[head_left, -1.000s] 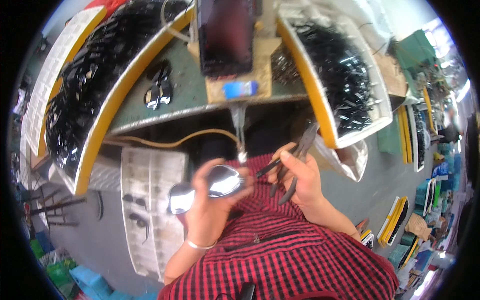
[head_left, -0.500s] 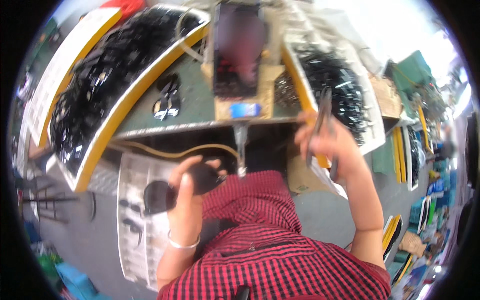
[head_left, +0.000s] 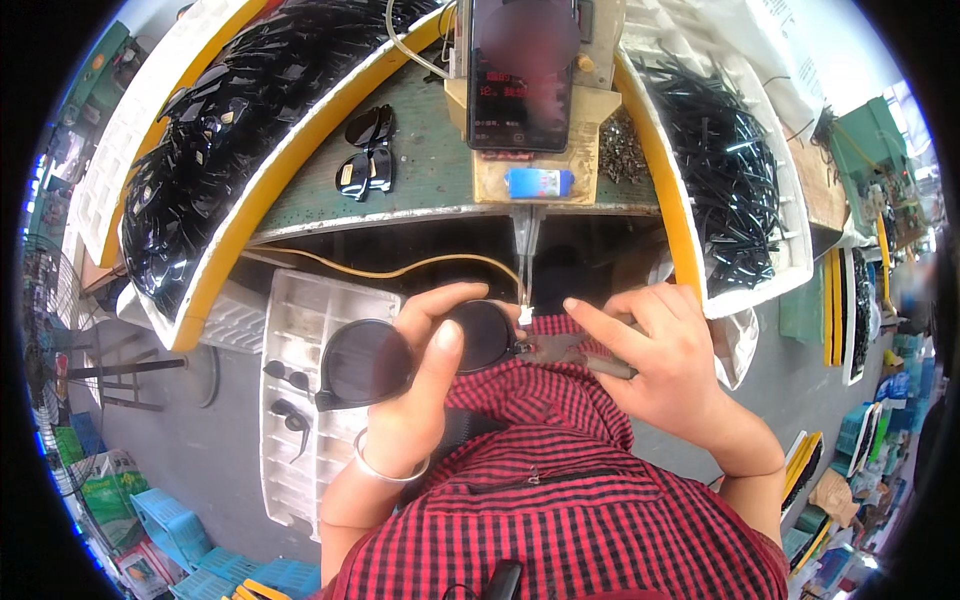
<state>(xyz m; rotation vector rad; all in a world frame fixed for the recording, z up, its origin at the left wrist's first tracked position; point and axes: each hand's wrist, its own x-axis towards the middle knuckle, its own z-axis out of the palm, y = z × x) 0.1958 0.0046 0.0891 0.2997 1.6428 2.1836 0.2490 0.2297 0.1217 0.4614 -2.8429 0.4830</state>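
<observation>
The left hand (head_left: 425, 385) pinches a dark sunglasses front (head_left: 415, 350) with round glossy lenses, thumb across the bridge, its long axis running left to right. The right hand (head_left: 655, 360) grips a slim dark temple arm (head_left: 580, 355), its tip meeting the frame's right corner. Beyond stand a green workbench (head_left: 430, 170), an upright phone (head_left: 520, 75), and a white tray of black arms (head_left: 730, 170).
</observation>
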